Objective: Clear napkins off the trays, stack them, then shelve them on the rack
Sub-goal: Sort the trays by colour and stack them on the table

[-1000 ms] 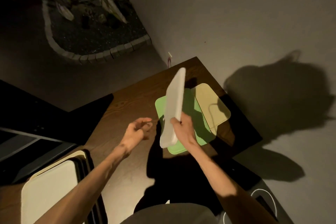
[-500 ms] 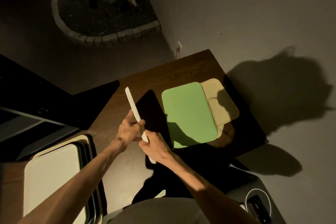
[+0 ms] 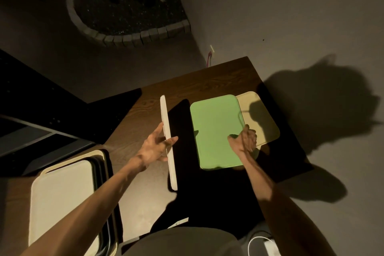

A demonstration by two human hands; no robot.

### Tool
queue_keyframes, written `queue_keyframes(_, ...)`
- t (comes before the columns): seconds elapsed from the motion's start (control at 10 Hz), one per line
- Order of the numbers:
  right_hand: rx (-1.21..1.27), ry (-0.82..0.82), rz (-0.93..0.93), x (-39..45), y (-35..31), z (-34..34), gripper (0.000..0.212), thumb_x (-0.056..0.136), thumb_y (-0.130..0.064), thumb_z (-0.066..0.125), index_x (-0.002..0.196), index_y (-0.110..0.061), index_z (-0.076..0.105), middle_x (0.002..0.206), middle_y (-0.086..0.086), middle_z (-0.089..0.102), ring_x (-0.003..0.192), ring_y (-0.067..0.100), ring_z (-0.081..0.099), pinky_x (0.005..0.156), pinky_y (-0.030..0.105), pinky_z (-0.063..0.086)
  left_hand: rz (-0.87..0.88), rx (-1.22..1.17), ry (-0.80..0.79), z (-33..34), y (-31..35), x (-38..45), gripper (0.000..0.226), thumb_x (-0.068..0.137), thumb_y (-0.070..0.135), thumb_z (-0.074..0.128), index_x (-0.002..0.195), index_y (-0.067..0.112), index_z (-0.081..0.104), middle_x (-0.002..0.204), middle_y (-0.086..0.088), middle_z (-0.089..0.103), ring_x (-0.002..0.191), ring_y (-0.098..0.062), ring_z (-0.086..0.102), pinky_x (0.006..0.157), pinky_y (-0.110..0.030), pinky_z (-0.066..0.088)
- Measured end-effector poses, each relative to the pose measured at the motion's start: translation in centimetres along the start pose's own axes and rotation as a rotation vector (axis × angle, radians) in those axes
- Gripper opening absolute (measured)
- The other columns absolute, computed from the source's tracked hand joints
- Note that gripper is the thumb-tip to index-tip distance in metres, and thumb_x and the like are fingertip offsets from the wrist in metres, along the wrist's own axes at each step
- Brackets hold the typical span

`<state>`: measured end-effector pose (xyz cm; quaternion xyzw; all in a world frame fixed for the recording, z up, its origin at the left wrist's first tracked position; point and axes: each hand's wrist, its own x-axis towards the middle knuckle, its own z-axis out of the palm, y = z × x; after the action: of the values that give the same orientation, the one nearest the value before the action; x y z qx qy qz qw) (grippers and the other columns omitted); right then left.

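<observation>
My left hand (image 3: 158, 147) grips a white tray (image 3: 168, 158) held on edge above the wooden table (image 3: 207, 81). A green tray (image 3: 214, 129) lies flat on the table, partly covering a cream tray (image 3: 268, 129) to its right. My right hand (image 3: 244, 141) rests at the green tray's right edge, fingers curled over the seam between the two trays; whether it grips either I cannot tell. No napkin shows on any tray.
A stack of cream and dark trays (image 3: 62, 199) sits at the lower left. A dark rack or shelf frame (image 3: 31, 131) stands left of the table. A brick-edged planter (image 3: 128, 35) lies on the floor beyond. Grey floor (image 3: 311, 27) surrounds the table's right side.
The white tray passed from my right hand to my left and swung left, clear of the green tray. My right hand let go and reached right to the green tray's edge.
</observation>
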<state>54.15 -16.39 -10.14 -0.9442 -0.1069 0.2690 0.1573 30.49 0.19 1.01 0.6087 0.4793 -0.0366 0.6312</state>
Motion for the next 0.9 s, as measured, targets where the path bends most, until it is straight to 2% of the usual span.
queue_keyframes(0.1,0.13,-0.087,0.038,0.2,1.0,-0.3,0.083,0.085,-0.037,0.065,0.15,-0.004,0.024,0.149,0.025,0.036,0.135,0.041,0.04,0.11,0.049,0.035,-0.007,0.01,-0.013,-0.6,-0.4,0.1,0.089,0.086,0.037,0.067,0.153,0.041,0.008,0.151,-0.01,0.04,0.117,-0.022,0.056,0.07,-0.035,0.062)
queue_keyframes(0.2,0.284,-0.105,0.074,0.9,1.8,-0.2,0.08,0.081,-0.042,0.066,0.143,-0.003,0.034,0.144,0.023,0.044,0.13,0.039,0.046,0.109,0.047,0.039,-0.028,0.023,-0.019,-1.0,-0.6,0.0,0.092,0.083,0.042,0.068,0.152,0.043,0.008,0.152,-0.012,0.039,0.122,-0.027,0.055,0.072,-0.037,0.062)
queue_keyframes(0.3,0.417,-0.094,0.142,1.9,2.5,0.0,0.087,0.055,-0.063,0.062,0.121,-0.007,0.054,0.121,0.017,0.062,0.11,0.036,0.061,0.097,0.048,0.051,-0.021,0.021,-0.02,-1.0,-0.5,-0.2,0.088,0.086,0.039,0.065,0.153,0.041,0.007,0.152,-0.013,0.039,0.124,-0.028,0.053,0.069,-0.033,0.062)
queue_keyframes(0.4,0.364,-0.067,0.126,-0.2,0.1,-2.3,0.055,0.067,-0.057,0.069,0.102,-0.015,0.061,0.099,0.005,0.066,0.092,0.028,0.063,0.081,0.036,0.053,-0.03,-0.015,-0.022,-1.1,-0.5,-0.3,0.097,0.079,0.048,0.069,0.152,0.042,0.007,0.153,-0.013,0.038,0.124,-0.028,0.052,0.071,-0.035,0.062)
queue_keyframes(0.5,0.516,-0.266,-0.017,-1.9,-2.0,-2.4,0.045,0.085,-0.034,0.071,0.123,-0.014,0.058,0.114,0.004,0.065,0.101,0.022,0.063,0.082,0.031,0.052,-0.015,-0.014,-0.044,-1.0,-0.3,-0.5,0.128,0.048,0.075,0.074,0.152,0.043,0.007,0.153,-0.011,0.039,0.119,-0.024,0.053,0.068,-0.033,0.061)
queue_keyframes(0.6,0.61,-0.447,-0.186,-4.4,-3.7,-2.3,0.037,0.09,-0.016,0.065,0.126,-0.02,0.057,0.113,-0.009,0.066,0.097,0.004,0.065,0.077,0.018,0.054,0.004,-0.028,-0.052,-0.9,-0.3,-0.6,0.133,0.042,0.077,0.074,0.152,0.043,0.007,0.151,-0.01,0.041,0.115,-0.021,0.054,0.068,-0.034,0.061)
queue_keyframes(0.7,0.573,-0.525,-0.303,-7.8,-6.1,-1.6,0.044,0.092,-0.011,0.061,0.134,-0.022,0.054,0.11,-0.02,0.061,0.098,-0.005,0.059,0.089,0.018,0.049,-0.007,-0.067,-0.025,-0.6,-0.2,-1.1,0.103,0.072,0.056,0.071,0.153,0.039,0.01,0.152,-0.009,0.04,0.118,-0.019,0.052,0.072,-0.035,0.061)
queue_keyframes(0.8,0.557,-0.568,-0.344,-10.5,-7.9,-0.3,0.055,0.094,-0.014,0.056,0.147,-0.023,0.042,0.126,-0.014,0.055,0.113,0.005,0.053,0.091,0.02,0.045,-0.013,-0.11,0.038,-0.2,-0.3,-1.9,0.076,0.091,0.036,0.061,0.152,0.035,0.017,0.15,-0.002,0.043,0.104,-0.006,0.056,0.066,-0.027,0.06)
queue_keyframes(0.9,0.489,-0.635,-0.451,-12.5,-9.3,0.8,0.049,0.097,-0.018,0.054,0.144,-0.027,0.044,0.125,-0.012,0.057,0.103,-0.001,0.054,0.079,0.011,0.041,-0.01,-0.152,0.065,-0.4,-0.8,-2.4,0.069,0.091,0.037,0.061,0.15,0.038,0.025,0.141,0.002,0.051,0.099,-0.003,0.058,0.066,-0.03,0.06)
